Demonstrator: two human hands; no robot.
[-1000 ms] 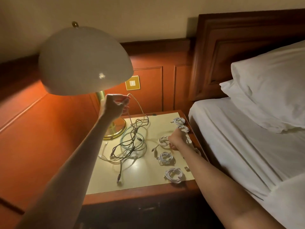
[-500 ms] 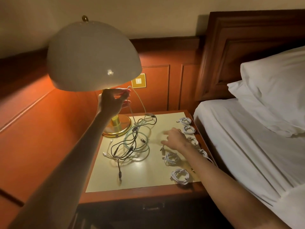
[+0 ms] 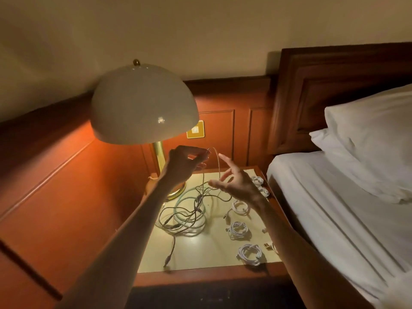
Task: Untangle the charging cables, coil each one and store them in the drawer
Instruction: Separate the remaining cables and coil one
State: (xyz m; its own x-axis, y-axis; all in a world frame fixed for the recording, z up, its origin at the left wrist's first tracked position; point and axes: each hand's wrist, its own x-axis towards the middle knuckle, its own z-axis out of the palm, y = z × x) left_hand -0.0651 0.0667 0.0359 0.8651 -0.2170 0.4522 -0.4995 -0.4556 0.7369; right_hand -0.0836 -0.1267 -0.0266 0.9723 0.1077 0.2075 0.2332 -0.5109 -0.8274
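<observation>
A tangle of dark, white and pale green cables (image 3: 189,212) lies on the nightstand top (image 3: 200,253). My left hand (image 3: 182,163) is raised under the lamp and pinches the end of a thin cable (image 3: 217,161) that arcs up and drops into the tangle. My right hand (image 3: 236,181) hovers beside that strand, fingers spread and relaxed, fingertips at the cable. Several coiled white cables (image 3: 239,229) lie in a row along the right side of the nightstand, one (image 3: 250,254) near the front edge. The drawer front (image 3: 211,295) below is dark.
A domed lamp (image 3: 142,103) on a brass stem stands at the back left, just above my left hand. A bed with white sheet (image 3: 334,208) and pillows (image 3: 374,134) borders the nightstand on the right. Wood panelling with a brass wall switch (image 3: 195,129) lies behind.
My right hand has lifted off the coiled cables and moved up and left to the raised strand. My left hand still holds the cable end up high.
</observation>
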